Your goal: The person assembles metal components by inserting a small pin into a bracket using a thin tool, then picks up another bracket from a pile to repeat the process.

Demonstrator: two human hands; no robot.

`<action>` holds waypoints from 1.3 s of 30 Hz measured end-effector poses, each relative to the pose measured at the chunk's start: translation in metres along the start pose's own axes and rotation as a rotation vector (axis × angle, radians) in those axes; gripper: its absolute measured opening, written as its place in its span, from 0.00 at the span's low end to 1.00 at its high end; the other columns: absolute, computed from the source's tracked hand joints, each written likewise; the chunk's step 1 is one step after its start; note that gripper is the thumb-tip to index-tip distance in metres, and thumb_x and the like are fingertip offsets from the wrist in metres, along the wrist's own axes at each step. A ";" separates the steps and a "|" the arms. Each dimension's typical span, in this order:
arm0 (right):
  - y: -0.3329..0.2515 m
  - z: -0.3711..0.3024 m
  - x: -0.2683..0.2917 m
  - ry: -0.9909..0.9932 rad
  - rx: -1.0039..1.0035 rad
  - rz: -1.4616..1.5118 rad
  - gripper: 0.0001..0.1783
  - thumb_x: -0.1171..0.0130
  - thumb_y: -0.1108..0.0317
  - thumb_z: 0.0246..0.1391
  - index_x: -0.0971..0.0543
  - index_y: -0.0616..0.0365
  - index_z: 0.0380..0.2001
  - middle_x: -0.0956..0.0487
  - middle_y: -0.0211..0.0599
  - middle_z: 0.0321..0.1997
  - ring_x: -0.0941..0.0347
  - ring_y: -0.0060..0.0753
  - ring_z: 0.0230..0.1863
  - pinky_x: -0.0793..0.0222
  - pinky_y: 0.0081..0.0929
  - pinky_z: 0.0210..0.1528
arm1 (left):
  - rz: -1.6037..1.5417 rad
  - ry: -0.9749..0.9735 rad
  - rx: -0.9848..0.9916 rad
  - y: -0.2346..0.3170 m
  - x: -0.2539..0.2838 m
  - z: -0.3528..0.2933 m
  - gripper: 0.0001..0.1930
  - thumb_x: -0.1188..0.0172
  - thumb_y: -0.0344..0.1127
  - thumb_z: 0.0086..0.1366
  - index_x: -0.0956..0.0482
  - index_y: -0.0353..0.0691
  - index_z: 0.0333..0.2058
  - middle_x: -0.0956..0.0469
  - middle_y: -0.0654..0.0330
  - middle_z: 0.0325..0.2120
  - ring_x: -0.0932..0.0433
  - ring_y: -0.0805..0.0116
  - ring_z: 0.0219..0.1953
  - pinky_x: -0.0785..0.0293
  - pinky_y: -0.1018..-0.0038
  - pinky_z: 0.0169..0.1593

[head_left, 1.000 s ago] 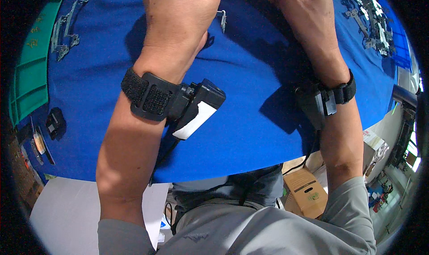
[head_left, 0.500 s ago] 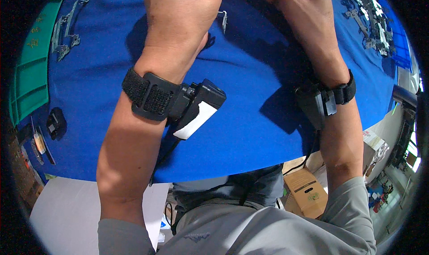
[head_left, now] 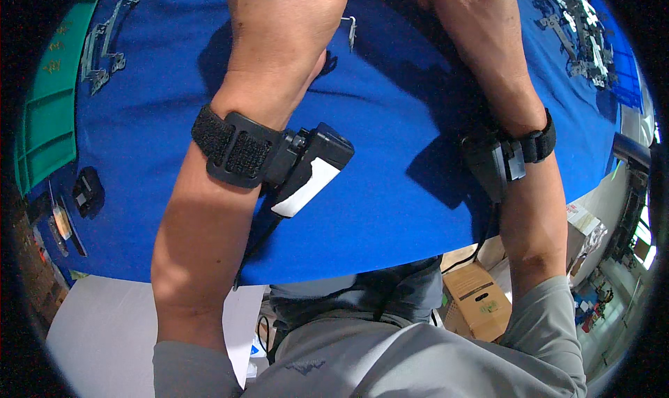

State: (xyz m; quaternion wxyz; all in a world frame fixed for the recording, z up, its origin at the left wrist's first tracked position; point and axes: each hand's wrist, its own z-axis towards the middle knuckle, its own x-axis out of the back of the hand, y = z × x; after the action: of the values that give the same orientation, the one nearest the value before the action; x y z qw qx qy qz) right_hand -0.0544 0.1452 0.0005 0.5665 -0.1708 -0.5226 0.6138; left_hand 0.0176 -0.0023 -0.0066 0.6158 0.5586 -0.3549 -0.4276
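Observation:
My left hand (head_left: 286,28) is at the top edge over the blue cloth, seen from its back, with its fingers curled under and partly cut off. A thin, bent silvery metal part (head_left: 352,32) sticks out on its right side; the rest of that part is hidden behind the hand. Across from it, my right hand (head_left: 474,14) reaches up to the same edge. Its fingertips lie outside the picture, so what they touch does not show. Each wrist wears a black strap with a small black device.
Long metal brackets (head_left: 104,46) lie at the left, beside a green tray (head_left: 52,119). Several similar metal parts (head_left: 585,39) are heaped at the far right near a blue bin (head_left: 627,70). A black clip-like object (head_left: 87,192) and a knife-like tool (head_left: 63,224) lie near the left edge. A cardboard box (head_left: 477,300) stands below the table.
The bent metal part has shifted slightly to the right beside my left hand. My right hand has turned very slightly; both forearms are nearly where they were.

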 end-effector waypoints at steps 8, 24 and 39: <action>-0.012 -0.003 -0.019 0.212 0.033 -0.038 0.15 0.43 0.65 0.65 0.26 0.63 0.26 0.31 0.22 0.19 0.38 0.12 0.22 0.43 0.17 0.22 | -0.035 -0.003 -0.008 -0.002 -0.007 0.006 0.09 0.41 0.24 0.63 0.17 0.33 0.42 0.17 0.60 0.35 0.22 0.76 0.32 0.26 0.82 0.36; 0.001 0.000 -0.001 0.029 -0.073 0.102 0.17 0.44 0.63 0.66 0.25 0.63 0.25 0.30 0.23 0.18 0.39 0.12 0.21 0.44 0.17 0.20 | -0.100 0.000 -0.027 0.002 -0.012 0.006 0.09 0.39 0.25 0.63 0.17 0.31 0.41 0.17 0.60 0.33 0.22 0.77 0.30 0.26 0.83 0.34; -0.006 0.000 0.004 -0.055 -0.068 -0.005 0.14 0.42 0.65 0.64 0.24 0.64 0.27 0.29 0.23 0.19 0.37 0.12 0.21 0.43 0.17 0.20 | 0.219 -0.180 -0.271 -0.024 0.016 0.017 0.10 0.40 0.32 0.66 0.21 0.33 0.42 0.17 0.55 0.36 0.19 0.73 0.30 0.22 0.77 0.34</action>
State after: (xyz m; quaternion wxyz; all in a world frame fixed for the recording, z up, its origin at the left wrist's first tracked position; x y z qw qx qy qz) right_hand -0.0525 0.1474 0.0068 0.5474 -0.1716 -0.5590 0.5987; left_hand 0.0045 -0.0239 -0.0290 0.6938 0.3882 -0.4064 -0.4504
